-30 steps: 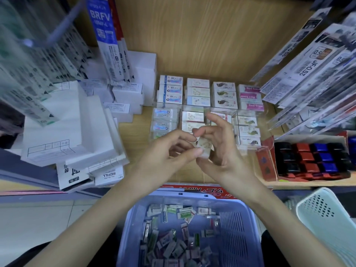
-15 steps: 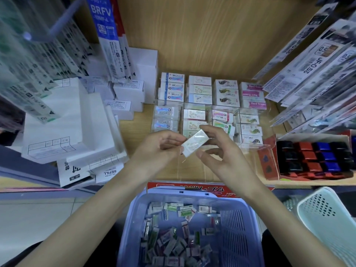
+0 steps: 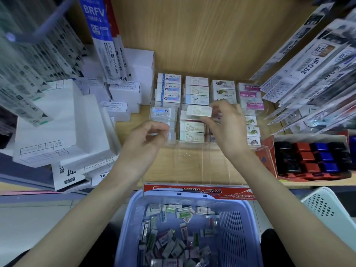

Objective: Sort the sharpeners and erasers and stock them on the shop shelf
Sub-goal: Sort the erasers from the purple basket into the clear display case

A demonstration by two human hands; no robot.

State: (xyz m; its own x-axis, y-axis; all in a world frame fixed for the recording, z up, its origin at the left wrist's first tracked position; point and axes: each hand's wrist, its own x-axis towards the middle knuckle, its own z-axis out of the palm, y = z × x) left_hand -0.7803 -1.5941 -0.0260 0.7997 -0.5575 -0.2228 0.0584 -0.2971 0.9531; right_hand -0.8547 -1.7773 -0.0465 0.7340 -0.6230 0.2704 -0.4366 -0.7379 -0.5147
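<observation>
Nearest the camera, a lilac-blue plastic basket [image 3: 237,228] sits below the shelf edge, its floor strewn with small wrapped erasers [image 3: 185,213] of mixed kinds (the unsorted stock, I judge), kept close so that each pick is a short reach. Just to its right shows the corner of a white perforated plastic basket [image 3: 327,207].

Both forearms reach forward over the blue basket. The left hand [image 3: 146,139] hovers at the front of a clear acrylic divided tray [image 3: 192,153] with fingers curled towards the thumb. Whether its grip holds anything I cannot tell, as blur and the tray's contents behind it confuse the view.

The right hand [image 3: 225,128] has its grip closed on a white rectangular eraser in a pale printed sleeve [image 3: 199,112]. It pinches one end between thumb and fingers, with the long side level, above the tray's second column from the left. Erasers with a similar pale print lie there, so it is probably held this way to go down flat into the matching row.

Farther back, stacked rows fill the tray on the wooden shelf [image 3: 127,132]. Off to the right, well apart, a red cardboard box [image 3: 266,160] holds black, red and blue blocks, likely the sharpeners.
</observation>
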